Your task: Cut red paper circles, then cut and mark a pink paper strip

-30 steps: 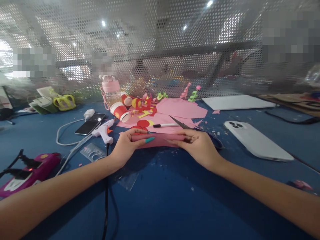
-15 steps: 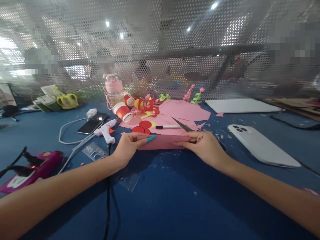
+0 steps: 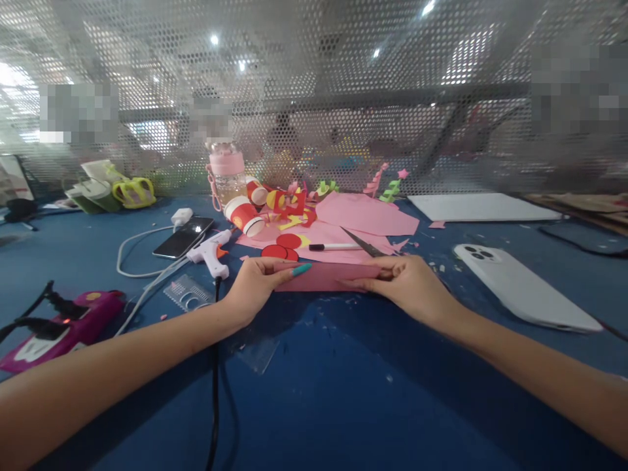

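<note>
Two bare hands meet over a pink paper strip lying flat on the blue worktop, just in front of the person. Far left, a magenta device sits with a black cable plugged in, and beyond it a clear stencil ruler, a white glue gun and a dark phone on a white charging lead. The left hand pinches the strip's left end, thumb on top with a teal nail pointing along the paper, its grip closed on the strip. Behind the strip lie red paper circles, a marker pen and scissors on loose pink sheets. The right hand presses and pinches the strip's right end, fingers narrow around its edge. Further right, well apart, a white phone rests face down.
</note>
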### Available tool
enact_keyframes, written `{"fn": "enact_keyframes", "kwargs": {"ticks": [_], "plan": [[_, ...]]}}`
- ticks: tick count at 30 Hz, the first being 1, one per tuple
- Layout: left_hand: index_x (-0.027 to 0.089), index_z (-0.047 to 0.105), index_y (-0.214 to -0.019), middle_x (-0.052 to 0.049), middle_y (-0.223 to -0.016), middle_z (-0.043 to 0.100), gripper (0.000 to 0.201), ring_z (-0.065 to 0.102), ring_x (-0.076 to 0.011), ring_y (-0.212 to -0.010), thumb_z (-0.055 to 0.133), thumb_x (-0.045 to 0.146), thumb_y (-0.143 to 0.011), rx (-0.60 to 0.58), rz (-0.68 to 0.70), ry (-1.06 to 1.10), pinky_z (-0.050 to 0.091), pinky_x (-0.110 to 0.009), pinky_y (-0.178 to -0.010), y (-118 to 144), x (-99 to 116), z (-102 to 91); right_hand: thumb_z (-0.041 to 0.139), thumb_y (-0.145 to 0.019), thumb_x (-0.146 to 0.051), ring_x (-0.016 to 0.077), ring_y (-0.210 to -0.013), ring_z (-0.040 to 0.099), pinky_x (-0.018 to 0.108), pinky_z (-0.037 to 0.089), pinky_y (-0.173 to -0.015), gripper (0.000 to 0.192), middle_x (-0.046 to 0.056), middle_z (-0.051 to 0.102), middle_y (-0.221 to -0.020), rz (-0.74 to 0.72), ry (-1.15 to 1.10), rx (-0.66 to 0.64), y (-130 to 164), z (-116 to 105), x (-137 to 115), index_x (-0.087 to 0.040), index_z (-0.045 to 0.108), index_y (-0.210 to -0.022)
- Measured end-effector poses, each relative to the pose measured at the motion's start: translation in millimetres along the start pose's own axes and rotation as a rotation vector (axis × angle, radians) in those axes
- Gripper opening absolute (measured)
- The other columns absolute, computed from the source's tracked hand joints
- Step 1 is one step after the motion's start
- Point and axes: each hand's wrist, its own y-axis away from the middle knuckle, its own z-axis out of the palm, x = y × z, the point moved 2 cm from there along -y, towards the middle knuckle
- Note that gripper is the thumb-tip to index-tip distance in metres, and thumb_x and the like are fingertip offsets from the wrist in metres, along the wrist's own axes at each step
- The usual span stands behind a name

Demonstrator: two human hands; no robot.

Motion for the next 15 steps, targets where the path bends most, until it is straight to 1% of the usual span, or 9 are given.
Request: {"fn": "enact_keyframes", "kwargs": {"ticks": [2,5,6,8,9,10,12,13,15], "plan": [[0.021,0.076,-0.068,-0.001,-0.072,0.075,0.004,0.067,-0.0154,-0.07,0.074,0.019,-0.064,-0.004,0.0,0.003,0.053,-0.03,-0.076,-1,0,-0.2,0.081,-0.051,-0.048,0.0253,-0.065,0.069,0.037,0.055,-0.059,0.031,0.004,0.073,-0.064,0.008,0.001,-0.011,0,0,1,-0.023,0.075,-0.071],[0.021,0.076,-0.069,-0.001,-0.072,0.075,0.007,0.066,-0.0131,-0.067,0.073,0.016,-0.065,0.004,-0.01,0.007,0.052,-0.028,-0.074,-1,-1,-0.9,0.081,-0.051,-0.047,0.0266,-0.081,0.069,0.038,0.055,-0.068,0.039,0.007,0.075,-0.084,-0.069,-0.025,0.025,-2,-7,-3,-0.024,0.072,-0.081],[0.021,0.076,-0.068,-0.001,-0.072,0.075,0.007,0.065,-0.0127,-0.066,0.073,0.015,-0.064,0.01,-0.011,0.009,0.052,-0.027,-0.073,-1,-1,-1.0,0.077,-0.057,-0.05,0.0266,-0.089,0.067,0.038,0.054,-0.073,0.038,0.008,0.074,-0.091,-0.131,-0.027,0.066,-3,-11,-5,-0.024,0.069,-0.084],[0.022,0.076,-0.067,-0.001,-0.071,0.075,0.006,0.065,-0.0125,-0.065,0.075,0.016,-0.063,0.014,-0.006,0.016,0.052,-0.027,-0.072,-2,-1,-0.8,0.058,-0.075,-0.055,0.026,-0.098,0.063,0.04,0.05,-0.081,0.034,0.01,0.07,-0.097,-0.253,0.035,0.189,-6,-23,-11,-0.023,0.063,-0.085],[0.022,0.076,-0.066,-0.001,-0.071,0.075,0.006,0.065,-0.0128,-0.065,0.075,0.017,-0.063,0.013,-0.001,0.021,0.052,-0.027,-0.072,-1,-1,-0.5,0.047,-0.082,-0.054,0.026,-0.096,0.062,0.042,0.049,-0.081,0.034,0.012,0.068,-0.094,-0.288,0.12,0.267,-8,-29,-14,-0.023,0.06,-0.083],[0.022,0.076,-0.066,-0.001,-0.071,0.075,0.005,0.065,-0.0132,-0.065,0.076,0.019,-0.062,0.01,0.005,0.024,0.052,-0.027,-0.072,-1,-1,0.0,0.042,-0.084,-0.05,0.0262,-0.091,0.062,0.043,0.049,-0.079,0.031,0.012,0.067,-0.088,-0.287,0.238,0.344,-10,-36,-17,-0.022,0.055,-0.08],[0.022,0.076,-0.067,-0.001,-0.071,0.075,0.006,0.065,-0.014,-0.066,0.077,0.021,-0.061,0.008,0.014,0.022,0.052,-0.028,-0.072,-1,0,0.7,0.05,-0.074,-0.039,0.0269,-0.084,0.061,0.044,0.047,-0.078,0.017,0.012,0.062,-0.081,-0.223,0.572,0.446,-13,-46,-20,-0.023,0.045,-0.075],[0.021,0.076,-0.067,-0.001,-0.071,0.075,0.007,0.065,-0.0142,-0.066,0.077,0.021,-0.06,0.009,0.014,0.018,0.052,-0.029,-0.072,0,1,1.0,0.052,-0.069,-0.035,0.0279,-0.083,0.06,0.044,0.046,-0.078,0.016,0.012,0.061,-0.08,-0.191,0.724,0.452,-13,-49,-21,-0.023,0.042,-0.072],[0.021,0.076,-0.067,-0.001,-0.07,0.075,0.006,0.064,-0.0137,-0.065,0.077,0.021,-0.061,0.012,0.011,0.011,0.052,-0.028,-0.071,0,1,1.2,0.056,-0.062,-0.034,0.0308,-0.082,0.06,0.044,0.046,-0.073,0.02,0.013,0.06,-0.077,-0.149,0.925,0.413,-13,-52,-22,-0.023,0.041,-0.069]]}}
